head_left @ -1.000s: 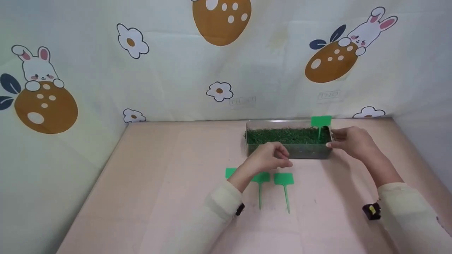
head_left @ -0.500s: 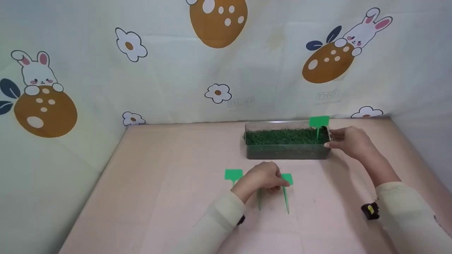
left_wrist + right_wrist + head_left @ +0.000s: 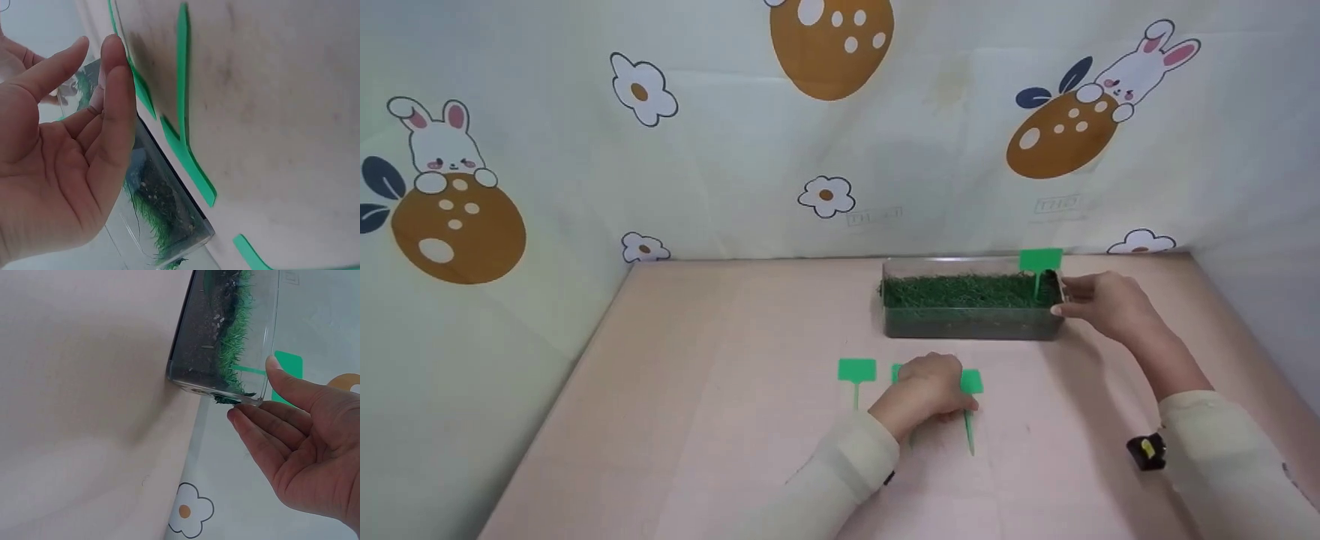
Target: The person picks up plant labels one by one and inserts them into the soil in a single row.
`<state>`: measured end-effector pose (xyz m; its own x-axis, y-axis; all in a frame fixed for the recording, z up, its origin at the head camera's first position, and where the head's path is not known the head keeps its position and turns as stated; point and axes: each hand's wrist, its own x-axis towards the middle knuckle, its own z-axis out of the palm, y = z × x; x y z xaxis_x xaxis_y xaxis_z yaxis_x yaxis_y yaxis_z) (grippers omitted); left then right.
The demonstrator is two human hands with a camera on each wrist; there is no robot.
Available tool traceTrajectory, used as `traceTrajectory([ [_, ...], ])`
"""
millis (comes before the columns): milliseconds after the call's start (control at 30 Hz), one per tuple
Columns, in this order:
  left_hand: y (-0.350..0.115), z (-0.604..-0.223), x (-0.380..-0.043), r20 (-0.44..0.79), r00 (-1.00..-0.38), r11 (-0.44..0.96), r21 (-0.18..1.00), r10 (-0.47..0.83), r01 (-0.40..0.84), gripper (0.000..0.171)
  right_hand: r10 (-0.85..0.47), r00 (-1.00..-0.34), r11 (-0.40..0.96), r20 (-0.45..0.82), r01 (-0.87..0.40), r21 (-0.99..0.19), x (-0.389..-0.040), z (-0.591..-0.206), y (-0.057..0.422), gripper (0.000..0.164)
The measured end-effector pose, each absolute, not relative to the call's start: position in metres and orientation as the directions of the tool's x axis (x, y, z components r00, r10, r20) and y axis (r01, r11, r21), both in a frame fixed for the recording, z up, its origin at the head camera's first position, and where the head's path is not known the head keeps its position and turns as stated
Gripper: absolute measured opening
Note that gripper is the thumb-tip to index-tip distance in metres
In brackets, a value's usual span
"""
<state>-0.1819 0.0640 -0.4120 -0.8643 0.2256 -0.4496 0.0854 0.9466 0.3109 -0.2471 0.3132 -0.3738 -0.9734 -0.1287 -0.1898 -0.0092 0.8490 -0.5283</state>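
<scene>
A clear planter box filled with artificial grass stands at the back right of the table. One green plant label is upright in the grass at its right end. My right hand holds that end, thumb at the rim and fingers at the end wall. Three more labels lie in a row: a left label, a middle label and a right label. Low over the middle and right ones is my left hand, partly hiding them. Its thumb and fingers are apart, with nothing between them.
The pinkish table meets a patterned cloth backdrop right behind the planter box. Cloth also rises along both sides. A small black device is at the right sleeve.
My left hand has come down and toward me from in front of the planter box to the labels. The left label now shows more fully. My right hand stays at the box's end.
</scene>
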Motion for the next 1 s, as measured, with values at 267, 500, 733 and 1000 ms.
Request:
traceTrajectory([
  [267, 0.08, -0.419, -0.181, -0.41, -0.897, 0.983, 0.143, 0.167, 0.118, 0.035, -0.132, -0.974, 0.849, -0.186, -0.015, -0.529, -0.247, -0.374, 0.314, 0.071],
  [500, 0.083, -0.421, -0.179, -0.384, -0.905, 0.977, 0.178, 0.181, 0.12, 0.02, -0.124, -0.975, 0.855, -0.185, -0.01, -0.518, -0.247, -0.373, 0.314, 0.071],
  [733, 0.081, -0.42, -0.176, -0.361, -0.912, 0.963, 0.245, 0.197, 0.111, 0.016, -0.125, -0.975, 0.855, -0.184, -0.012, -0.518, -0.246, -0.374, 0.314, 0.071],
  [1000, 0.074, -0.418, -0.175, -0.32, -0.921, 0.922, 0.375, 0.224, 0.094, 0.046, -0.122, -0.976, 0.848, -0.182, -0.008, -0.529, -0.246, -0.377, 0.313, 0.071],
])
